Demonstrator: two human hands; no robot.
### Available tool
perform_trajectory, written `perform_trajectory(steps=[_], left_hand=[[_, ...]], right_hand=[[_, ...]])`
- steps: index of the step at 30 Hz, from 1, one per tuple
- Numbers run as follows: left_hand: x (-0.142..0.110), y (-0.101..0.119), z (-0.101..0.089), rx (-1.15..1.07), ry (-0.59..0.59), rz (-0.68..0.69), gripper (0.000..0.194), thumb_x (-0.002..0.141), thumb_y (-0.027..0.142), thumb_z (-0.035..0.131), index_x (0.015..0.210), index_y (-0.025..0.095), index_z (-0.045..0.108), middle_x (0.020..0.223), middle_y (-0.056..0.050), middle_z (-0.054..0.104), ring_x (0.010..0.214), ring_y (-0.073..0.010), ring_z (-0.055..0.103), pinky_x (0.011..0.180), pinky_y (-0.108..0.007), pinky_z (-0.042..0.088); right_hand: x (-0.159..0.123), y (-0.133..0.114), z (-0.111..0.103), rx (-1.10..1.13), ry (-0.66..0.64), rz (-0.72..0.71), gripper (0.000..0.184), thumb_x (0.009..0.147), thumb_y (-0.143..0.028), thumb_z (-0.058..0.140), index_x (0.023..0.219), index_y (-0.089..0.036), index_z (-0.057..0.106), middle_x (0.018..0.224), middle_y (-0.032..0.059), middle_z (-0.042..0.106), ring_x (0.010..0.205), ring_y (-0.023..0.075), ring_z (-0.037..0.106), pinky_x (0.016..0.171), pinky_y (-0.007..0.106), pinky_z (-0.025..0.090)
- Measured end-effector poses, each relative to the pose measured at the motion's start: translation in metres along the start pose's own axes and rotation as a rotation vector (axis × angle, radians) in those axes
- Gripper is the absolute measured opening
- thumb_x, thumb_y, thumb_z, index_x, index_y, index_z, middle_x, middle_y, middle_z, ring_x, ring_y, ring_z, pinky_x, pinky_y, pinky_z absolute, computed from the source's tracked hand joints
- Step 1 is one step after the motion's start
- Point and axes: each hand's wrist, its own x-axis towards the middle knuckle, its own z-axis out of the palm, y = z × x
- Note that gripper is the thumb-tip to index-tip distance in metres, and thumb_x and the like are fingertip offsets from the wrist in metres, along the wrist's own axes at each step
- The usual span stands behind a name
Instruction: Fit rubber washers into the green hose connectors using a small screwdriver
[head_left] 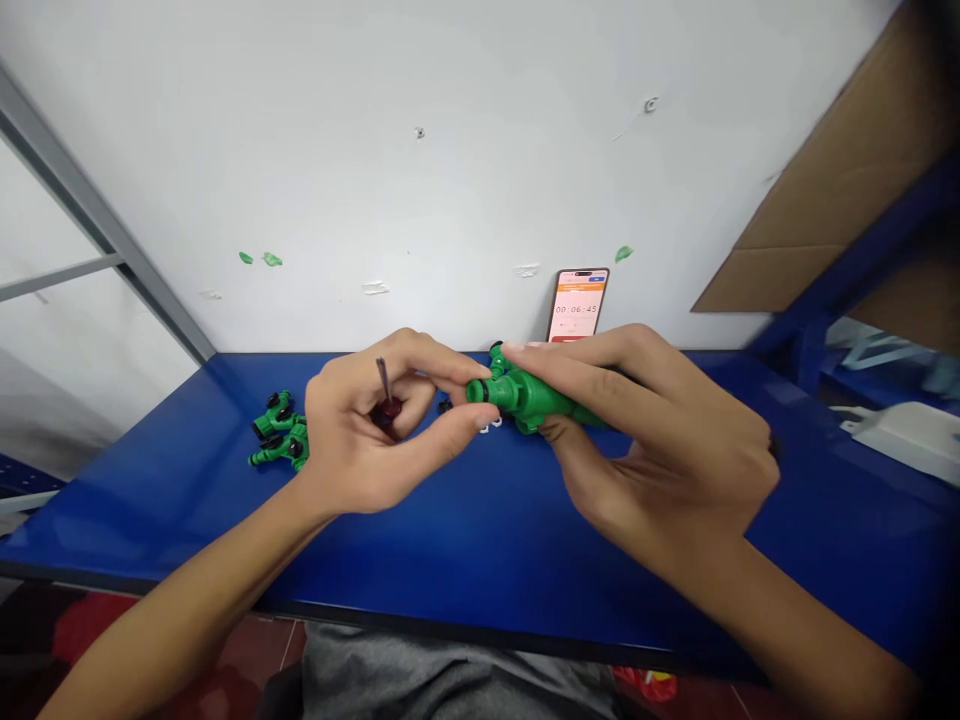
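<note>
The right hand grips a green fitting; the left hand pinches its tip, palming a tool that, if loosely tucked, might drop onto the surface.

The green fitting looks like smooth, glossy plastic; the blue desk smooth and glossy; the cardboard matt; the grey cloth matt

A white wall stands directly behind the blue tabletop, with a grey metal frame at left, brown cardboard at upper right, and red floor below.
</note>
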Motion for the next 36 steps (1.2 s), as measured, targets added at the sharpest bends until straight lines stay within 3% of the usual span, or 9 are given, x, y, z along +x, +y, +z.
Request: perform_trajectory(steps=[5,8,13,18,22,29,32,36], left_hand=[[0.0,0.001,-0.003,0.003,-0.021,0.023,0.013,0.094,0.026,0.086,0.104,0.021,0.08,0.055,0.008,0.05,0.043,-0.003,0.028,0.044,-0.021,0.037],[0.001,0.0,-0.004,0.004,-0.037,0.038,0.013,0.095,0.024,0.085,0.106,0.021,0.08,0.059,0.007,0.055,0.043,-0.0023,0.028,0.043,-0.021,0.033],[-0.001,0.0,-0.002,0.02,-0.004,0.072,0.015,0.094,0.025,0.088,0.107,0.022,0.081,0.054,0.008,0.047,0.043,-0.0048,0.034,0.045,-0.024,0.035],[-0.005,0.004,0.001,0.048,0.036,0.067,0.016,0.094,0.031,0.088,0.107,0.024,0.082,0.058,0.005,0.053,0.046,-0.0081,0.046,0.046,-0.026,0.041],[-0.007,0.004,0.001,0.042,0.021,0.015,0.02,0.094,0.036,0.089,0.106,0.023,0.082,0.055,0.006,0.048,0.047,-0.0093,0.049,0.046,-0.026,0.044],[-0.007,0.002,0.001,-0.017,0.003,0.017,0.018,0.094,0.029,0.089,0.108,0.024,0.08,0.055,0.008,0.042,0.046,-0.006,0.04,0.044,-0.023,0.035],[-0.008,0.003,0.002,0.004,0.003,0.003,0.017,0.096,0.03,0.087,0.109,0.023,0.079,0.059,0.006,0.05,0.046,-0.005,0.04,0.044,-0.024,0.035],[-0.007,0.0,0.002,0.08,0.004,-0.037,0.02,0.099,0.036,0.083,0.113,0.023,0.076,0.084,-0.001,0.071,0.045,-0.003,0.036,0.042,-0.026,0.03]], right_hand=[[0.0,-0.001,0.0,0.284,-0.09,0.158,0.047,0.095,-0.004,0.072,0.129,-0.034,0.082,0.096,0.0016,0.079,0.076,0.0176,0.073,0.063,0.032,0.057],[0.0,-0.001,0.002,0.341,-0.117,0.202,0.046,0.095,-0.005,0.074,0.129,-0.035,0.082,0.096,0.0015,0.079,0.075,0.0174,0.072,0.064,0.032,0.058],[-0.002,-0.002,0.004,0.106,0.031,0.037,0.051,0.094,-0.002,0.072,0.13,-0.037,0.082,0.101,0.0028,0.081,0.083,0.0212,0.077,0.07,0.036,0.063],[-0.005,-0.002,-0.002,-0.205,0.103,-0.124,0.062,0.094,-0.001,0.072,0.142,-0.04,0.075,0.106,0.0039,0.083,0.093,0.0261,0.081,0.08,0.043,0.068],[-0.007,0.002,-0.006,-0.261,0.096,-0.144,0.059,0.094,-0.006,0.076,0.142,-0.04,0.075,0.104,0.0046,0.082,0.094,0.0273,0.08,0.081,0.044,0.067],[-0.005,0.001,-0.009,-0.266,0.095,-0.181,0.051,0.095,-0.009,0.075,0.137,-0.038,0.077,0.101,0.0047,0.081,0.093,0.0269,0.079,0.077,0.043,0.065],[-0.002,-0.003,-0.011,-0.257,0.072,-0.189,0.053,0.096,-0.007,0.074,0.139,-0.037,0.077,0.1,0.0043,0.081,0.089,0.0244,0.078,0.075,0.04,0.062],[0.001,-0.001,-0.011,-0.323,0.027,-0.163,0.047,0.098,-0.01,0.072,0.138,-0.036,0.077,0.099,0.0044,0.082,0.086,0.0229,0.075,0.072,0.038,0.057]])
